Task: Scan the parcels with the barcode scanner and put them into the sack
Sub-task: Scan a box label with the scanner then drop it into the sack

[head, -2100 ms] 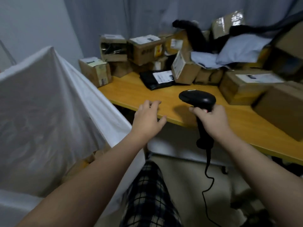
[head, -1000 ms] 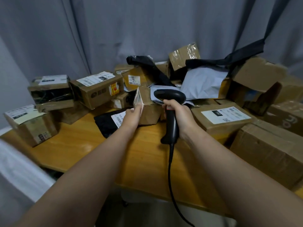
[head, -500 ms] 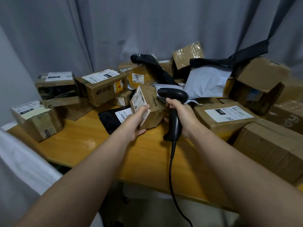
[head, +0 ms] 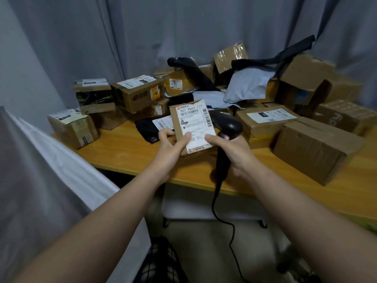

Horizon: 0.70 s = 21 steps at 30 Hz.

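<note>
Nearest me, the cable (head: 222, 211) hung below my right grip (head: 230, 148), and the white sack (head: 51, 170) rose well left of my left grip (head: 171, 148). My left grip was clamped on the lower left corner of a small parcel (head: 191, 123), thumb on its label. It held the parcel upright over the surface (head: 126, 152), with the barcode facing me. My right grip was closed round the handle of the barcode scanner (head: 228, 124), its thumb touching the parcel's lower right corner. The scanner's head sat just behind the parcel. Beyond my left grip lay a black mailer (head: 145, 129). Right of my right grip sat a plain brown box (head: 312, 148), with a labelled box (head: 265, 123) behind it. Farthest back hung a grey curtain (head: 183, 27).
</note>
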Available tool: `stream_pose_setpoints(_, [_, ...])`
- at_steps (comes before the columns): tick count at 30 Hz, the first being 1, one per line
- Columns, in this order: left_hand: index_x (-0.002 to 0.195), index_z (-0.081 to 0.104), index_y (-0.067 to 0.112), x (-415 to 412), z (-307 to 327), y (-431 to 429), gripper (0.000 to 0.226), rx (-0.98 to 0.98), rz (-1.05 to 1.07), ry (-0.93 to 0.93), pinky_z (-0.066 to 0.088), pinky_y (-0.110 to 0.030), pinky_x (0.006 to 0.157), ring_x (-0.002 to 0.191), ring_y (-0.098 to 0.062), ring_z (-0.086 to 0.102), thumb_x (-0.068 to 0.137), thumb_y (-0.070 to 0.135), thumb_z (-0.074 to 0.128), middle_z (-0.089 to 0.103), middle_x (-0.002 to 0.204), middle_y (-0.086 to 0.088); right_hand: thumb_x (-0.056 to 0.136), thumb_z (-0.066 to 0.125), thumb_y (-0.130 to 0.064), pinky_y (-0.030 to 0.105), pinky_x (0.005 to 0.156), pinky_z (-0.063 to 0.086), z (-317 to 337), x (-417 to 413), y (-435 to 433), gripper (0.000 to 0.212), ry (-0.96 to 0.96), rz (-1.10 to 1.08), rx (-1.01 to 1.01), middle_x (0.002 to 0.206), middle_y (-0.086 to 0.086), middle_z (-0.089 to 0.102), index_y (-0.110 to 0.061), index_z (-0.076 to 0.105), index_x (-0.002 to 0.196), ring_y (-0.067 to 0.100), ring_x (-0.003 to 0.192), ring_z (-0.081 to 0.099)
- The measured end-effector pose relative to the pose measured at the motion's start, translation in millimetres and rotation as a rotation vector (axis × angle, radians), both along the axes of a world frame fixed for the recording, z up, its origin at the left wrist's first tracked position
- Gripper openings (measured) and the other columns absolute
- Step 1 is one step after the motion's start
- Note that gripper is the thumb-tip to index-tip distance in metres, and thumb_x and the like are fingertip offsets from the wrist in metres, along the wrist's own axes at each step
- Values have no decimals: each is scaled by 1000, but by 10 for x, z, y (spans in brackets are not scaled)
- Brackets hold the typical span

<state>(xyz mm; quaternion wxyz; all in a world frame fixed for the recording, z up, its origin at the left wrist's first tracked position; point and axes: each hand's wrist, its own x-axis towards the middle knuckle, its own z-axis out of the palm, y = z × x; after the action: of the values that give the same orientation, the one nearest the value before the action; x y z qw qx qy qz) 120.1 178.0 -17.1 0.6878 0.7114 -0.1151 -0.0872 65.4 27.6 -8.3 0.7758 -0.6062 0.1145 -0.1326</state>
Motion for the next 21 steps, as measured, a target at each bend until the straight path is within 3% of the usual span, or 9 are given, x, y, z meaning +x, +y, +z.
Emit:
stream_pose_setpoints(2, [101, 33, 18, -55, 16, 43, 24, -76, -24, 115, 47, -18, 50, 64, -2, 67, 97, 29, 54, 66, 90, 1, 82, 73, -2, 43, 90, 56, -39, -147, -31, 37, 55, 29, 18, 104, 9, 74, -7, 64, 117, 24, 98, 71])
stream_pose_setpoints(4, [103, 36, 18, -59, -6, 90, 26, -68, -33, 131, 48, -19, 52, 64, -3, 68, 94, 25, 60, 69, 94, -3, 83, 71, -2, 45, 90, 56, -78, -255, -75, 29, 71, 49, 17, 103, 10, 74, -9, 64, 110, 25, 96, 71])
stream_pose_setpoints(7, [132, 30, 30, -84, -72, 165, 62, 51, -57, -14, 52, -19, 67, 91, -10, 67, 86, 21, 70, 65, 111, -6, 88, 68, -10, 32, 67, 60, -80, -420, -110, 9, 53, -54, 4, 79, 4, 72, -10, 61, 94, 12, 68, 72])
stream_pose_setpoints(10, [148, 13, 38, -127, -148, 192, 89, 110, -103, -131, 52, -13, 71, 100, -1, 57, 85, 15, 71, 57, 114, 1, 87, 70, -19, 24, 48, 50, -102, -541, -141, 14, -11, -169, -268, 59, 4, 57, -8, 62, 85, 10, 44, 57])
stream_pose_setpoints(14, [152, 10, 37, -167, -205, 172, 92, 57, -83, -143, 53, -12, 70, 97, 2, 57, 86, 12, 70, 56, 113, 4, 87, 70, -17, 29, 47, 48, -229, -648, -71, 25, -100, -183, -433, 46, 6, 54, -10, 59, 65, 16, 40, 54])
stream_pose_setpoints(21, [151, 12, 38, -138, -189, 139, 92, 11, -77, -134, 56, -16, 70, 99, -2, 59, 86, 11, 70, 57, 110, 8, 85, 71, -26, 37, 53, 55, -297, -621, 68, 25, -98, -154, -538, 51, 5, 61, -5, 64, 72, 21, 46, 62])
